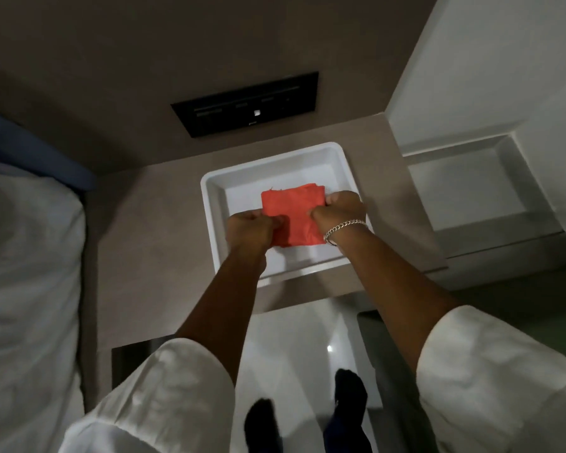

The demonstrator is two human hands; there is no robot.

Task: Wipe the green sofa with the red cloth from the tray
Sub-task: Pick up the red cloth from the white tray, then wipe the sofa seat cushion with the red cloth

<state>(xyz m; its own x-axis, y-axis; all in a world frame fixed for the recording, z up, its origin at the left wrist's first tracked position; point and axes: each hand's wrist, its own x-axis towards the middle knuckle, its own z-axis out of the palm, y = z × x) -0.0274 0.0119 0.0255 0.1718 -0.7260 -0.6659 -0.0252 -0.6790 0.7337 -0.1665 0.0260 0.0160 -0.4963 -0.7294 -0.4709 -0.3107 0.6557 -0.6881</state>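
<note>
Head view looks steeply down at a white square tray that sits on a beige table, its near edge at the table's front edge. Inside the tray lies the red cloth, folded into a rough square and lying over the tray's near middle. Both hands are closed on it: the left hand pinches the cloth's left near corner between curled fingers and thumb, and the right hand grips the right edge with the fingers folded under. A silver chain bracelet circles the right wrist. Both forearms are bare, with white sleeves rolled above the elbows. Beyond the tray, a black rectangular panel is set in the brown wall. To the right stands a white unit with an open recessed shelf. On the left lies a bed with white bedding, and a blue piece shows at its far end. Below the arms, the glossy white floor shows two feet in dark socks. A strip of green surface shows at the right edge, behind the right arm; whether it is the sofa cannot be told.
</note>
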